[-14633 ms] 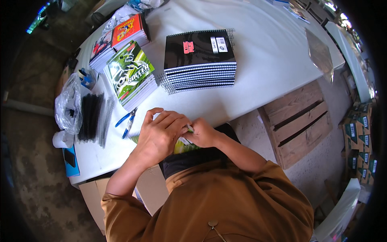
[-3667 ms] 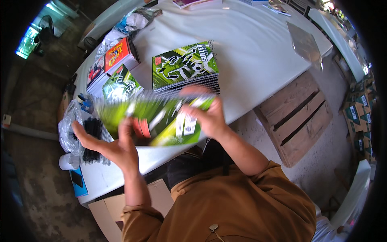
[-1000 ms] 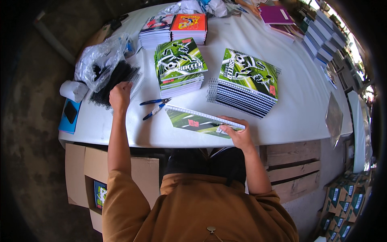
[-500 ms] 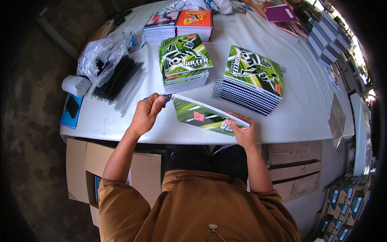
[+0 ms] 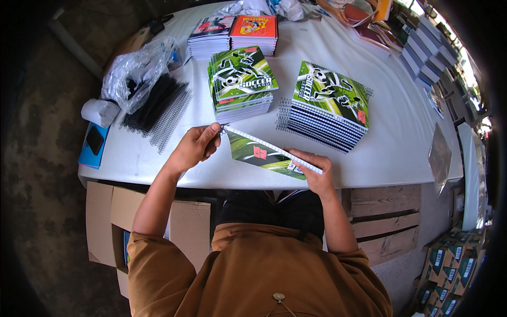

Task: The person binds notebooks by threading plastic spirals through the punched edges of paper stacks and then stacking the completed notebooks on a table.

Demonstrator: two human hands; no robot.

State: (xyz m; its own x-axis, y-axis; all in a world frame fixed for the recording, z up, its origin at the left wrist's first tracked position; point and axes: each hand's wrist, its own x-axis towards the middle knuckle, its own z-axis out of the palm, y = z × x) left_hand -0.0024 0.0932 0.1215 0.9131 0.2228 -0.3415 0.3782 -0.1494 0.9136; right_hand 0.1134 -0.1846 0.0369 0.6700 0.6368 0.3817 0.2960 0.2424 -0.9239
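Note:
My right hand (image 5: 311, 168) grips the far right end of a green notebook (image 5: 253, 152), held tilted above the table's front edge with its punched, bound edge upward. At the notebook's left corner my left hand (image 5: 198, 143) is closed, thumb and forefinger pinched, around small pliers (image 5: 223, 128). Only their dark tip shows beyond the fingers; the hand hides the rest. Beyond it stands a stack of green soccer notebooks (image 5: 243, 74). To the right is another stack of green notebooks (image 5: 331, 95) with coils sticking out along its left side.
Loose black spiral coils (image 5: 158, 111) lie left beside a clear plastic bag (image 5: 132, 79). A phone (image 5: 94, 138) rests on a blue sheet. Red and dark notebooks (image 5: 254, 26) stand at the back. Another person's hand (image 5: 338, 13) is far right; a cardboard box (image 5: 127, 211) stands below.
My left hand has turned, and the pliers' blue handle no longer shows beside the thumb. My right hand has shifted slightly along the notebook. The other person's papers at far right have moved.

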